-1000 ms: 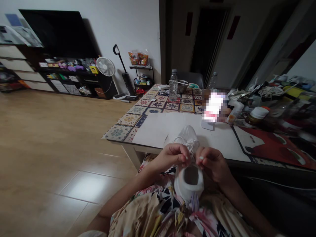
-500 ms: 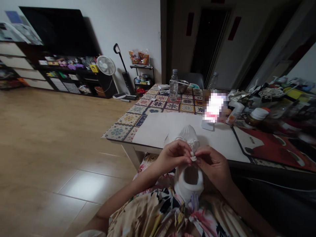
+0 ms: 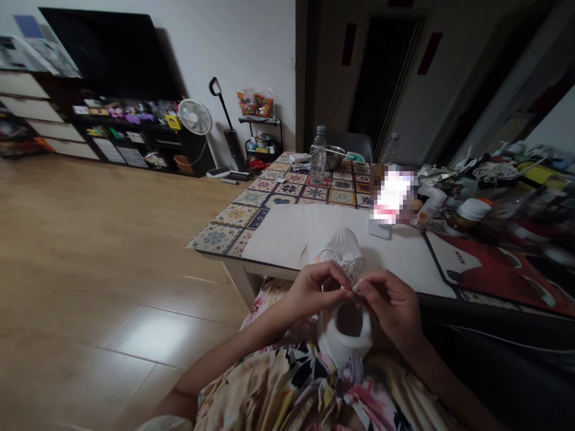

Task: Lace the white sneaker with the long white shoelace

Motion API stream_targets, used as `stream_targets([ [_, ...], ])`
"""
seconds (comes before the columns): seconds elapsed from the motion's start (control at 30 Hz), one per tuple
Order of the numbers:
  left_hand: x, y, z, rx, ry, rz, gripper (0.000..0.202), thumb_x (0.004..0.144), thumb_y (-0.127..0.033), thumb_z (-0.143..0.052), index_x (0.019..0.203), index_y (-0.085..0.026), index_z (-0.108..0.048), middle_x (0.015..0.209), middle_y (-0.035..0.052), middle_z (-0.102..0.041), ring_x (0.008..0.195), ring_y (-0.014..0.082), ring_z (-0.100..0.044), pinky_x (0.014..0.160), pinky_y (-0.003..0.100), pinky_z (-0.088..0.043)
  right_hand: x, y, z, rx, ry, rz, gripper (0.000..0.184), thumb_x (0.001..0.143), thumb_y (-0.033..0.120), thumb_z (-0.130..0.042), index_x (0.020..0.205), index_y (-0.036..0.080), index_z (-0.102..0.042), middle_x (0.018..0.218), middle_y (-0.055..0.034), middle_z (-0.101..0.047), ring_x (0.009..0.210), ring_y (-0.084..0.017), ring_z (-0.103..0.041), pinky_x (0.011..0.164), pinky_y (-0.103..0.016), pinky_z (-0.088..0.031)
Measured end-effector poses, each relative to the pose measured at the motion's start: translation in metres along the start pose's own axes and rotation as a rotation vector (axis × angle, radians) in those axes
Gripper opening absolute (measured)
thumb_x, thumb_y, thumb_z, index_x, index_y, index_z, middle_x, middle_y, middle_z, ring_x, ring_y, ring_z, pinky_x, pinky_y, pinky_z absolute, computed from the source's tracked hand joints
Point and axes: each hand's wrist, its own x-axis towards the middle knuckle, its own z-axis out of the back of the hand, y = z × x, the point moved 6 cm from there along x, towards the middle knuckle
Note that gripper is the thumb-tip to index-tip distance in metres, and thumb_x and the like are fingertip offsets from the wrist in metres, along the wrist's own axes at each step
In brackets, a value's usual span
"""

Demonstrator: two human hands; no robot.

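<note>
A white shoe point(image 3: 345, 243) rests between my body and the table edge, its opening and heel towards me and its toe pointing away over the table. Above the shoe's tongue, my left hand point(image 3: 320, 288) pinches a white shoelace point(image 3: 355, 288) between thumb and fingertips. My right hand point(image 3: 393, 304) grips the same lace from the other side, its fingertips almost touching the left ones. A thin loop of lace shows beyond my left fingers. My hands hide the middle of the shoe and most of the lacing.
A white sheet point(image 3: 287, 236) covers the near part of the patterned table point(image 3: 215, 237). Beyond it stand a plastic bottle point(image 3: 318, 157), a metal bowl point(image 3: 335, 158) and a lit phone point(image 3: 392, 194) on a stand. Jars and clutter crowd the right, beside a red mat point(image 3: 489, 263).
My fingertips have drawn closer together on the lace, and the white piece between them shows less. A loop of lace now stands out beyond my left hand. The shoe stays in place.
</note>
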Motion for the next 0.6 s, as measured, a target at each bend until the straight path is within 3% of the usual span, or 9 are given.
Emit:
stream_targets([
  [0.07, 0.0, 0.001, 0.0, -0.02, -0.002, 0.008, 0.034, 0.071, -0.042, -0.081, 0.068, -0.013, -0.064, 0.068, 0.0032, -0.061, 0.067, 0.0131, -0.053, 0.066, 0.027, -0.04, 0.0, -0.005, 0.002, 0.034, -0.063, -0.051, 0.013, 0.089, 0.031, -0.064, 0.079, 0.023, -0.061, 0.062, 0.0034, -0.062, 0.048, -0.012, -0.057, 0.047, -0.021, -0.048],
  [0.17, 0.0, 0.001, 0.0, -0.034, -0.016, 0.03, 0.035, 0.069, -0.042, -0.082, 0.066, -0.012, -0.064, 0.069, 0.0038, -0.062, 0.066, 0.0131, -0.054, 0.066, 0.027, -0.041, 0.001, -0.003, 0.006, -0.052, -0.112, -0.012, 0.008, 0.087, 0.029, -0.065, 0.082, 0.023, -0.061, 0.069, 0.0015, -0.065, 0.059, -0.014, -0.062, 0.054, -0.023, -0.052],
  [0.23, 0.0, 0.001, 0.0, -0.04, -0.028, 0.042, 0.034, 0.068, -0.041, -0.082, 0.066, -0.012, -0.064, 0.068, 0.0035, -0.062, 0.066, 0.0131, -0.053, 0.066, 0.027, -0.041, 0.002, 0.005, 0.005, -0.173, -0.031, 0.081, 0.003, 0.087, 0.023, -0.062, 0.088, 0.024, -0.064, 0.08, -0.0012, -0.068, 0.073, -0.016, -0.064, 0.066, -0.027, -0.053],
  [0.33, 0.0, 0.001, 0.004, -0.01, -0.045, 0.029, 0.031, 0.069, -0.04, -0.082, 0.068, -0.012, -0.067, 0.065, 0.0026, -0.06, 0.065, 0.0131, -0.053, 0.065, 0.026, -0.041, 0.003, 0.013, 0.0, -0.312, 0.129, 0.198, 0.018, 0.085, 0.015, -0.059, 0.097, 0.025, -0.066, 0.092, -0.0037, -0.069, 0.087, -0.02, -0.063, 0.078, -0.033, -0.052],
  [0.5, 0.0, -0.005, 0.01, 0.136, -0.015, -0.077, 0.022, 0.075, -0.035, -0.078, 0.079, -0.013, -0.075, 0.072, 0.0062, -0.066, 0.069, 0.0155, -0.058, 0.067, 0.027, -0.043, 0.004, 0.016, 0.002, -0.389, 0.12, 0.294, 0.013, 0.084, 0.013, -0.06, 0.088, 0.023, -0.066, 0.088, -0.0046, -0.064, 0.088, -0.022, -0.057, 0.078, -0.036, -0.047],
  [0.6, 0.0, -0.008, 0.01, 0.167, -0.011, -0.103, 0.019, 0.078, -0.033, -0.076, 0.084, -0.015, -0.078, 0.074, 0.0069, -0.068, 0.07, 0.0157, -0.06, 0.066, 0.027, -0.044, 0.003, 0.01, 0.001, -0.353, 0.146, 0.239, 0.008, 0.086, 0.017, -0.062, 0.086, 0.023, -0.066, 0.086, -0.0039, -0.062, 0.088, -0.021, -0.055, 0.078, -0.036, -0.045],
])
